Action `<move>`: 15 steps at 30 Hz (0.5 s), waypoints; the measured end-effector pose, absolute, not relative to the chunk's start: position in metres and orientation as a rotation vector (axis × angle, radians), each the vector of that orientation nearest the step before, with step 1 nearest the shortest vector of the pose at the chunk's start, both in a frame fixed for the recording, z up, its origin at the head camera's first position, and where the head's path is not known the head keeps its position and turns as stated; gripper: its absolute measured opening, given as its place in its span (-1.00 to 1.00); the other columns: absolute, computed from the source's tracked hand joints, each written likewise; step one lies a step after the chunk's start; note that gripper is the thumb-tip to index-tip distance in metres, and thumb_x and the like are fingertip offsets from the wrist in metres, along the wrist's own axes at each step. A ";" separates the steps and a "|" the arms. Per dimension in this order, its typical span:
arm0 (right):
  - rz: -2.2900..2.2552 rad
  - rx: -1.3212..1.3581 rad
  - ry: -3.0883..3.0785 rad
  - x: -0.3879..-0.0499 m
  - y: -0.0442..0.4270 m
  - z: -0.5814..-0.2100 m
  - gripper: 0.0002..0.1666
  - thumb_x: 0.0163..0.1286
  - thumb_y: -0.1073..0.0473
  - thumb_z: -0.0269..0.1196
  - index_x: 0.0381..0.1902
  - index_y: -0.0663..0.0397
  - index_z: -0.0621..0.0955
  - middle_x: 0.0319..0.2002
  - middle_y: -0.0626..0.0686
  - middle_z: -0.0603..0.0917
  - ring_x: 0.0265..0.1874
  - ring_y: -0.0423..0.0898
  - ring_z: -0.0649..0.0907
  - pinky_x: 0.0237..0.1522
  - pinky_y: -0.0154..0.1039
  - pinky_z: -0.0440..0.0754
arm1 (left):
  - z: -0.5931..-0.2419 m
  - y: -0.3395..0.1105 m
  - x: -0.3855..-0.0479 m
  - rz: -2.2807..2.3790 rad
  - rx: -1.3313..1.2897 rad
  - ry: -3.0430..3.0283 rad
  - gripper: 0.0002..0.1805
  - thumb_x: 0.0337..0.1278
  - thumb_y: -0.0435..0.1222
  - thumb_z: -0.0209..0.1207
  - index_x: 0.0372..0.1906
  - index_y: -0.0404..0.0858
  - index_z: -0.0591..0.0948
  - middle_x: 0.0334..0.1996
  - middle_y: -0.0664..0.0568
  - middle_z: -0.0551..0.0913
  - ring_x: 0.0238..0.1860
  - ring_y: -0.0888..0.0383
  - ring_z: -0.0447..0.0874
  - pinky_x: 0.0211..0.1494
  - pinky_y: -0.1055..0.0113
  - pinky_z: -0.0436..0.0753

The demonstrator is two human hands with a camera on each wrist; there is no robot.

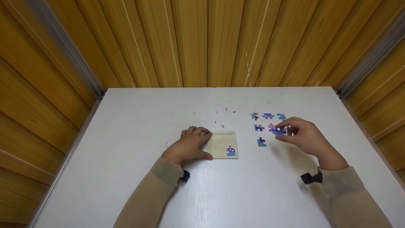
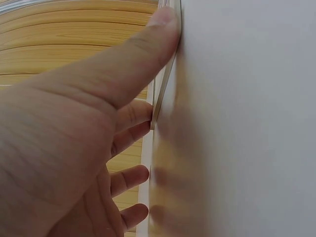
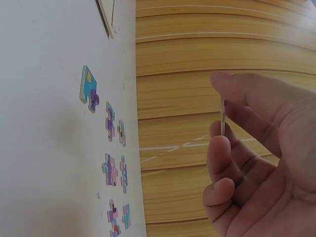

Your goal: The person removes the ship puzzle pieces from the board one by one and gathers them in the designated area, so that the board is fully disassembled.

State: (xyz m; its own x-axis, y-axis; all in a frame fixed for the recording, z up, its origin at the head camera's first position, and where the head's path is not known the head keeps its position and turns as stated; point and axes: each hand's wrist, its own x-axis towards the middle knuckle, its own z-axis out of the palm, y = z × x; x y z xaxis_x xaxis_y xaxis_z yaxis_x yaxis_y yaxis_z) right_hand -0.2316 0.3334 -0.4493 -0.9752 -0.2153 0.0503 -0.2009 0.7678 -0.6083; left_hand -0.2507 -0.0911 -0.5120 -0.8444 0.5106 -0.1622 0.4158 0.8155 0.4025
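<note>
My left hand (image 1: 191, 144) holds a shallow square puzzle tray (image 1: 221, 158) by its left side, thumb at the near edge and fingers at the far edge. The left wrist view shows the thumb (image 2: 143, 54) against the tray's rim. A purple and blue jigsaw piece (image 1: 231, 151) lies in the tray's near right corner. Above the loose pieces, my right hand (image 1: 302, 134) pinches another jigsaw piece (image 1: 278, 131) between thumb and fingers. In the right wrist view that held piece (image 3: 222, 116) appears edge-on, raised off the table, its picture hidden.
Several loose jigsaw pieces lie in rough rows right of the tray, among them a blue-striped piece (image 1: 268, 116), a purple piece (image 1: 259, 127) and a nearer blue piece (image 1: 261, 142). Small dark marks dot the white table (image 1: 142, 110). Wood-look panels (image 1: 190, 44) stand behind it.
</note>
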 end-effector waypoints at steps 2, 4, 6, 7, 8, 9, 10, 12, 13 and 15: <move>-0.991 -0.363 2.927 -0.231 0.336 -0.450 -0.56 0.45 0.06 0.62 0.24 -0.07 0.84 0.03 0.05 0.76 -0.09 0.02 0.57 -0.22 -0.41 0.61 | -0.512 -0.091 -0.250 0.524 0.712 2.739 0.07 0.24 0.23 0.57 0.77 0.03 0.41 0.72 0.09 0.36 0.75 -0.14 0.19 0.80 -0.18 0.21; -0.979 -0.385 2.916 -0.231 0.339 -0.452 -0.56 0.43 0.09 0.63 0.23 -0.05 0.84 0.03 0.06 0.77 -0.10 0.01 0.57 -0.24 -0.40 0.61 | -0.512 -0.091 -0.250 0.524 0.707 2.736 0.08 0.23 0.23 0.57 0.77 0.03 0.41 0.72 0.09 0.36 0.75 -0.13 0.19 0.81 -0.18 0.20; -0.968 -0.397 2.904 -0.232 0.342 -0.453 -0.56 0.41 0.09 0.64 0.21 -0.04 0.85 0.03 0.07 0.78 -0.11 0.00 0.57 -0.24 -0.38 0.60 | -0.512 -0.091 -0.249 0.533 0.699 2.726 0.10 0.22 0.24 0.57 0.78 0.03 0.40 0.73 0.10 0.36 0.76 -0.12 0.18 0.82 -0.18 0.19; -0.966 -0.403 2.900 -0.232 0.343 -0.454 -0.56 0.41 0.09 0.65 0.20 -0.03 0.85 0.04 0.08 0.78 -0.11 -0.01 0.58 -0.24 -0.38 0.60 | -0.512 -0.091 -0.249 0.536 0.699 2.723 0.10 0.22 0.24 0.57 0.78 0.02 0.39 0.73 0.10 0.35 0.76 -0.13 0.17 0.82 -0.18 0.18; -0.965 -0.408 2.895 -0.233 0.345 -0.455 -0.56 0.40 0.09 0.65 0.19 -0.02 0.86 0.05 0.09 0.78 -0.11 -0.01 0.58 -0.23 -0.37 0.59 | -0.512 -0.091 -0.250 0.536 0.699 2.720 0.10 0.22 0.24 0.57 0.78 0.02 0.39 0.73 0.11 0.35 0.76 -0.13 0.17 0.82 -0.19 0.18; -0.959 -0.410 2.889 -0.235 0.346 -0.456 -0.56 0.40 0.09 0.65 0.19 -0.01 0.85 0.06 0.09 0.78 -0.11 -0.01 0.58 -0.23 -0.37 0.59 | -0.511 -0.092 -0.250 0.538 0.701 2.718 0.10 0.22 0.24 0.57 0.78 0.01 0.39 0.73 0.11 0.36 0.76 -0.13 0.17 0.82 -0.19 0.17; -0.951 -0.405 2.883 -0.236 0.347 -0.458 -0.56 0.40 0.08 0.65 0.19 -0.01 0.85 0.07 0.10 0.78 -0.10 -0.01 0.58 -0.22 -0.37 0.59 | -0.511 -0.092 -0.250 0.537 0.703 2.716 0.11 0.22 0.24 0.57 0.79 0.01 0.39 0.73 0.10 0.36 0.76 -0.13 0.17 0.82 -0.19 0.17; -0.937 -0.384 2.868 -0.240 0.349 -0.460 -0.54 0.40 0.04 0.66 0.20 -0.01 0.85 0.09 0.11 0.78 -0.08 0.00 0.58 -0.21 -0.36 0.59 | -0.511 -0.092 -0.251 0.531 0.712 2.719 0.10 0.23 0.24 0.56 0.79 0.00 0.38 0.73 0.10 0.36 0.76 -0.14 0.17 0.81 -0.19 0.17; -0.923 -0.376 2.858 -0.241 0.350 -0.462 -0.53 0.40 0.03 0.65 0.20 -0.01 0.85 0.11 0.11 0.77 -0.07 0.01 0.57 -0.20 -0.36 0.59 | -0.511 -0.092 -0.251 0.525 0.718 2.722 0.10 0.24 0.24 0.56 0.79 0.00 0.38 0.73 0.10 0.36 0.76 -0.14 0.17 0.81 -0.19 0.17; -0.893 -0.352 2.837 -0.243 0.351 -0.464 -0.52 0.41 0.00 0.64 0.22 -0.02 0.84 0.11 0.11 0.76 -0.06 0.03 0.56 -0.21 -0.34 0.60 | -0.511 -0.092 -0.251 0.523 0.719 2.722 0.10 0.24 0.25 0.55 0.79 0.00 0.38 0.73 0.10 0.36 0.76 -0.13 0.17 0.81 -0.18 0.17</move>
State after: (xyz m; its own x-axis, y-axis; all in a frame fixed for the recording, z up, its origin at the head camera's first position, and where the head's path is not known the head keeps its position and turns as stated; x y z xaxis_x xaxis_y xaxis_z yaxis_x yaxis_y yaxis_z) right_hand -0.2432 0.3511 -0.4643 -0.9619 -0.2648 -0.0685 -0.1778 0.7956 -0.5792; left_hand -0.2514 -0.0921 -0.5108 -0.8377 0.5187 -0.1713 0.4183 0.8108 0.4094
